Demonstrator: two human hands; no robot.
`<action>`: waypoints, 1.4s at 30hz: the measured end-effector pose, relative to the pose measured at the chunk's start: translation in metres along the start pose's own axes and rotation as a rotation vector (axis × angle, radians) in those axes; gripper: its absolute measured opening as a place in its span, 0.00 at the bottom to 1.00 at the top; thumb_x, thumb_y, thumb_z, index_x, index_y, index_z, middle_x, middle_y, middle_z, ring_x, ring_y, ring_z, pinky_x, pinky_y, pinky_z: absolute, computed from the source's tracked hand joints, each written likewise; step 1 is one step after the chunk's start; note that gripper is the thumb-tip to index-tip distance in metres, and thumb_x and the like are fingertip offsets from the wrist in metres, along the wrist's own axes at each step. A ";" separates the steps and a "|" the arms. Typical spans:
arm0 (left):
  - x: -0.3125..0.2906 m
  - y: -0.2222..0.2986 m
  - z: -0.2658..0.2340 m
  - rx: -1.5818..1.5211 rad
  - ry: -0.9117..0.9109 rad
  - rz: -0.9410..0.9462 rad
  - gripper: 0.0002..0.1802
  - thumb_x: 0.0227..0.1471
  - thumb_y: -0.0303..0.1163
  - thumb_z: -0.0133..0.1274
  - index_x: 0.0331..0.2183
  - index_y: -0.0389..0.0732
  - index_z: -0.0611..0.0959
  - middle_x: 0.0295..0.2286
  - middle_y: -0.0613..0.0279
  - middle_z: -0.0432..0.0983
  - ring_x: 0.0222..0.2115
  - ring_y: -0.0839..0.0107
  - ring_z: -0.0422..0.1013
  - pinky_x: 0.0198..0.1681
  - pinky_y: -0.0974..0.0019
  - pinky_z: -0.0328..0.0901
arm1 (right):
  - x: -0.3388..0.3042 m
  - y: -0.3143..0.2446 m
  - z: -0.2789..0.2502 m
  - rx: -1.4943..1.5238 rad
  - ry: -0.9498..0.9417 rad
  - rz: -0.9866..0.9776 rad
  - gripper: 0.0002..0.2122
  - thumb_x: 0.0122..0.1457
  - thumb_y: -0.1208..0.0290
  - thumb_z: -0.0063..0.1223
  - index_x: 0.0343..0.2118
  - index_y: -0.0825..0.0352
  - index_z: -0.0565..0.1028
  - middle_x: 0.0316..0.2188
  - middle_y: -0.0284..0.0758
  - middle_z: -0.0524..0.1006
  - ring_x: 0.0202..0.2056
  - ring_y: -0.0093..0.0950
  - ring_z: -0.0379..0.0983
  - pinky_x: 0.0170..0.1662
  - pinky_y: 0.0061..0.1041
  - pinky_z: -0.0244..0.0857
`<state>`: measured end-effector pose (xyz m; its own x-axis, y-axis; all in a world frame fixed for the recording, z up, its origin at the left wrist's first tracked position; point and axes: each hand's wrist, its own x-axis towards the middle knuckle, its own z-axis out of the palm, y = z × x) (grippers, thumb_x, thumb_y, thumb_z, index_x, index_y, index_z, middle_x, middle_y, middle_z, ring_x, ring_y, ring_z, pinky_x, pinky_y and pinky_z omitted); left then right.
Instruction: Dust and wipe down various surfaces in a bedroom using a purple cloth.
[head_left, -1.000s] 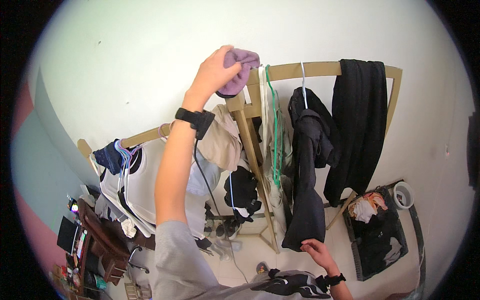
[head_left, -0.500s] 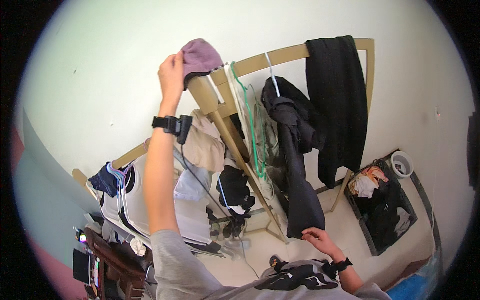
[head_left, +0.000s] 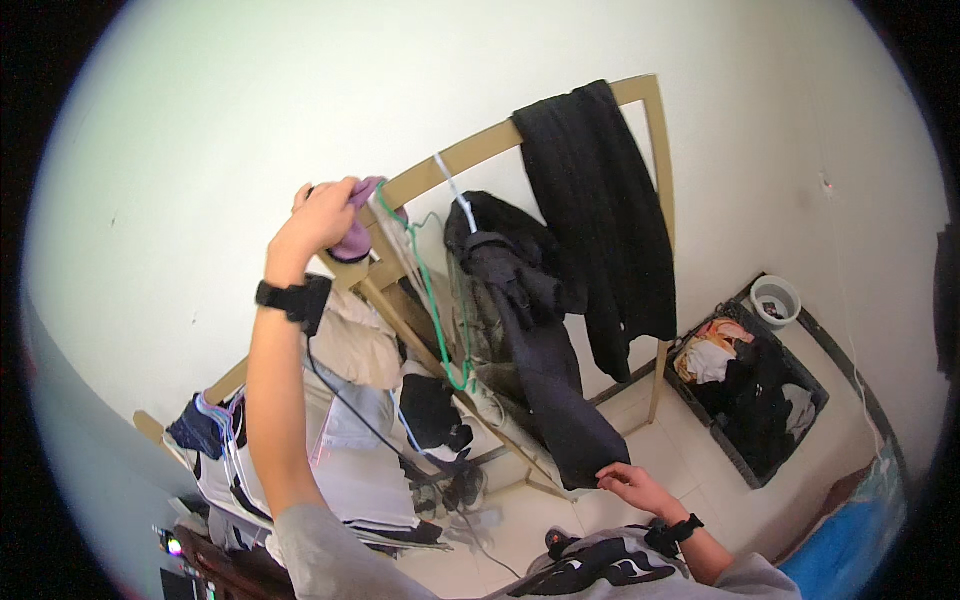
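My left hand (head_left: 322, 218) is up at the top of the wooden rack's corner post, its fingers bent over a purple cap (head_left: 352, 238). The cap is partly hidden under the hand. Lower down and to the right, my right hand (head_left: 640, 488) has its fingertips closed on the bottom edge of a long dark garment (head_left: 555, 385). That garment hangs from a light-coloured hanger (head_left: 456, 195) on the rack's rail. Beside it on the left, a green hanger (head_left: 428, 290) hangs near olive clothing.
Black cloth (head_left: 600, 210) drapes over the wooden rack (head_left: 480, 150). White clothes and a beige cap (head_left: 350, 340) hang at the left. On the floor at right are a black crate (head_left: 735, 465) of clothes and a white bucket (head_left: 777, 300). Shoes (head_left: 455, 490) lie under the rack.
The view has shifted, so the rack sits further left. My left hand has gone from pinching the cap's edge to bending over it; the cap is lower. My right hand stays at the dark garment's hem.
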<state>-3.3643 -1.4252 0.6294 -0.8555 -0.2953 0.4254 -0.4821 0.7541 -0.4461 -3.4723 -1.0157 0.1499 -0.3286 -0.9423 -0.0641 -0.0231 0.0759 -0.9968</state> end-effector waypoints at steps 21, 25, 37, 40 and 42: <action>-0.136 0.100 -0.036 -0.317 0.966 -0.426 0.19 0.58 0.31 0.45 0.48 0.30 0.73 0.47 0.49 0.71 0.46 0.62 0.68 0.52 0.62 0.61 | -0.047 0.049 -0.061 -0.011 0.117 -0.089 0.13 0.60 0.66 0.45 0.42 0.68 0.72 0.31 0.38 0.78 0.33 0.31 0.74 0.39 0.29 0.67; -0.228 0.256 -0.027 -0.547 0.599 -0.564 0.16 0.56 0.33 0.47 0.37 0.26 0.77 0.30 0.41 0.75 0.28 0.56 0.69 0.33 0.57 0.64 | -0.061 0.046 -0.087 -0.028 0.133 -0.044 0.14 0.62 0.64 0.44 0.44 0.68 0.71 0.36 0.37 0.76 0.38 0.28 0.72 0.43 0.27 0.65; -0.221 0.543 0.129 -1.480 -0.551 -0.019 0.16 0.51 0.26 0.51 0.44 0.35 0.75 0.37 0.50 0.73 0.37 0.57 0.71 0.42 0.62 0.65 | -0.115 0.019 -0.156 0.018 0.244 -0.085 0.22 0.65 0.55 0.37 0.51 0.69 0.67 0.49 0.40 0.70 0.53 0.30 0.63 0.58 0.30 0.53; -0.203 0.583 0.127 -1.590 -0.675 -0.080 0.15 0.51 0.25 0.51 0.42 0.33 0.74 0.35 0.53 0.73 0.36 0.65 0.70 0.42 0.66 0.64 | -0.140 0.020 -0.169 0.166 0.274 -0.015 0.23 0.63 0.52 0.40 0.51 0.67 0.67 0.45 0.34 0.70 0.47 0.24 0.65 0.52 0.27 0.59; -0.185 0.610 0.127 -1.533 -0.499 0.142 0.15 0.50 0.26 0.52 0.42 0.33 0.74 0.38 0.51 0.71 0.40 0.61 0.68 0.47 0.64 0.62 | -0.158 0.021 -0.174 0.346 0.307 0.087 0.24 0.62 0.51 0.42 0.51 0.67 0.67 0.44 0.32 0.70 0.44 0.22 0.65 0.49 0.24 0.60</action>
<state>-3.5237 -0.9853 0.1783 -0.9949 -0.0962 0.0300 -0.0276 0.5465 0.8370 -3.5854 -0.8084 0.1472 -0.5809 -0.7931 -0.1832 0.3160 -0.0124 -0.9487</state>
